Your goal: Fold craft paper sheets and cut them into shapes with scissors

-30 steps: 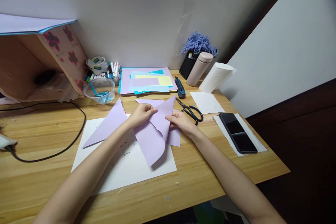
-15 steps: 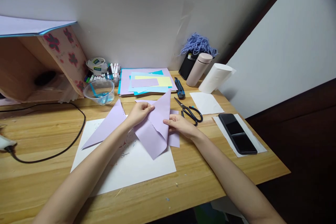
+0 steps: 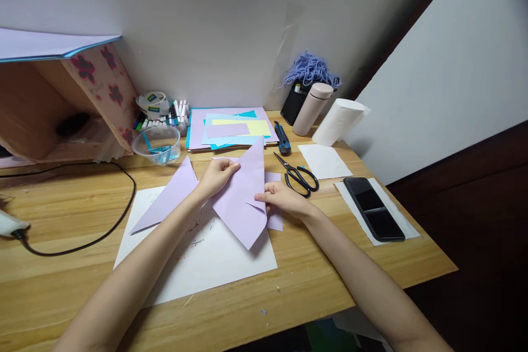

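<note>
Brown wooden counter [image 3: 66, 286] below, left hand [image 3: 218, 177] and right hand [image 3: 282, 197] pinch pointy purple paper [image 3: 237, 214], fingers [image 3: 260, 197] at ten and three o'clock; its slit shrank, so maybe it's tighter.

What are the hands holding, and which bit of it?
Purple paper: the left hand grips its upper left edge, and the right hand pinches its right edge.

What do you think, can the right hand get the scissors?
Probably yes: the scissors lie close by, uncovered, but the right hand would first have to let go of the purple paper.
</note>
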Demonstrator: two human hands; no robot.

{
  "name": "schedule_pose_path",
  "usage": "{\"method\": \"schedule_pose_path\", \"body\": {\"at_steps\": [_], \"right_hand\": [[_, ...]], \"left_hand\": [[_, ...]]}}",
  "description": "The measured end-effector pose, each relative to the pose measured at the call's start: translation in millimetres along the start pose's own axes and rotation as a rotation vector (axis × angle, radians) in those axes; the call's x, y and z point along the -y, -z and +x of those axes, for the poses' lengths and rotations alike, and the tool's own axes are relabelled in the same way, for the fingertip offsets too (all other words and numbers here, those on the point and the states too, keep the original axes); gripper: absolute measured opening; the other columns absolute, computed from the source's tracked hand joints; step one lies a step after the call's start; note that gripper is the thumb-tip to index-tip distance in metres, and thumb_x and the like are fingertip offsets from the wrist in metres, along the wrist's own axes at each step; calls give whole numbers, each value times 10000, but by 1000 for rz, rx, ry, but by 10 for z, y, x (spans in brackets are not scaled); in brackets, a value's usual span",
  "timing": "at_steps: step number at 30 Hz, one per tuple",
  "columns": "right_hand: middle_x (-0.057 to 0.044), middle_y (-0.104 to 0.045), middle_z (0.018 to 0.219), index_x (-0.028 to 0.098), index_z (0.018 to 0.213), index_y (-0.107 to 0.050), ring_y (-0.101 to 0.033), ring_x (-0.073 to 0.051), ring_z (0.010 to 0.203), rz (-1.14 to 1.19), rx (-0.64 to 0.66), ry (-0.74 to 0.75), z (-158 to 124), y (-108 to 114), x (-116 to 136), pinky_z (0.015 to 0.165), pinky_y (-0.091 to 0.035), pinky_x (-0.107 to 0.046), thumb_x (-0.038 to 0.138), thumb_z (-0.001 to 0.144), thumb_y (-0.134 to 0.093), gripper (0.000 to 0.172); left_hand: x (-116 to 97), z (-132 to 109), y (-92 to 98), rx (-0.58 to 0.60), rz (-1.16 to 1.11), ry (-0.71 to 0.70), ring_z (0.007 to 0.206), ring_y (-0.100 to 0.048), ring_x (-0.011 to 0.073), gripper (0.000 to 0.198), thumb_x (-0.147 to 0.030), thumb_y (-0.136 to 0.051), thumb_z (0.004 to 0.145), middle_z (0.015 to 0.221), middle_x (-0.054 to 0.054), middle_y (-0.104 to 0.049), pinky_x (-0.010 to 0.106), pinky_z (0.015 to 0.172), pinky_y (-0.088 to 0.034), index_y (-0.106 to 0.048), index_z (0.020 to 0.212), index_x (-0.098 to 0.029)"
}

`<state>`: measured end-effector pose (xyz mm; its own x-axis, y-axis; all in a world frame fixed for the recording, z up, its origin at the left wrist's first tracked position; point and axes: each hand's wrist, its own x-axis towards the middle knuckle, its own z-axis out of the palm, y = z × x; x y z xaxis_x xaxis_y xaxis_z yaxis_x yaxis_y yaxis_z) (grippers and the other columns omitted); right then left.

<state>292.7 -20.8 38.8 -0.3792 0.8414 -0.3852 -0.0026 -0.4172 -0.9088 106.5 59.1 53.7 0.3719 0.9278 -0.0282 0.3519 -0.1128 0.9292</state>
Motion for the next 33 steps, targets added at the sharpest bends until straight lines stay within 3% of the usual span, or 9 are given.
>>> {"method": "schedule_pose_path", "body": {"at_steps": [12, 20, 25, 27, 33], "right_hand": [[-15, -640, 618, 124, 696, -571, -584, -87, 531, -48, 48, 3, 20, 14, -41, 563, -473, -213, 347, 721, -663, 243], [-3, -614, 549, 145, 669, -556, -581, -89, 504, -153, 36, 9, -13, 24, -26, 541, -453, -203, 316, 738, -650, 207], [-66, -674, 783, 119, 789, -592, -660, -128, 636, -117, 102, -54, -13, 27, -34, 583, -499, -204, 355, 729, -655, 251], [-71, -676, 805, 118, 784, -591, -665, -127, 635, -115, 86, -53, -10, 40, -31, 573, -502, -189, 362, 727, -657, 259], [-50, -668, 615, 132, 672, -538, -641, -107, 523, -120, -29, -61, -27, 104, 48, 515, -500, -173, 341, 724, -661, 248]], "left_hand": [[50, 26, 40, -25, -142, 52, 566, -457, 112, 384, -522, -589, 645, 609, -7, -546, 206, 510, -343, -567, 652, -139], [80, 58, 85, -85, -104, 69, 528, -433, 105, 376, -510, -586, 650, 575, -11, -529, 205, 487, -311, -578, 658, -134], [139, 76, 106, -153, -48, 25, 513, -414, 91, 360, -492, -584, 671, 548, -30, -496, 200, 488, -295, -548, 604, -140], [161, 81, 113, -166, -54, 30, 507, -409, 89, 363, -494, -585, 671, 541, -33, -485, 200, 484, -290, -539, 599, -141], [161, 90, 126, -162, -153, 70, 522, -415, 91, 385, -519, -598, 639, 577, -22, -505, 198, 487, -295, -532, 619, -140]]}}
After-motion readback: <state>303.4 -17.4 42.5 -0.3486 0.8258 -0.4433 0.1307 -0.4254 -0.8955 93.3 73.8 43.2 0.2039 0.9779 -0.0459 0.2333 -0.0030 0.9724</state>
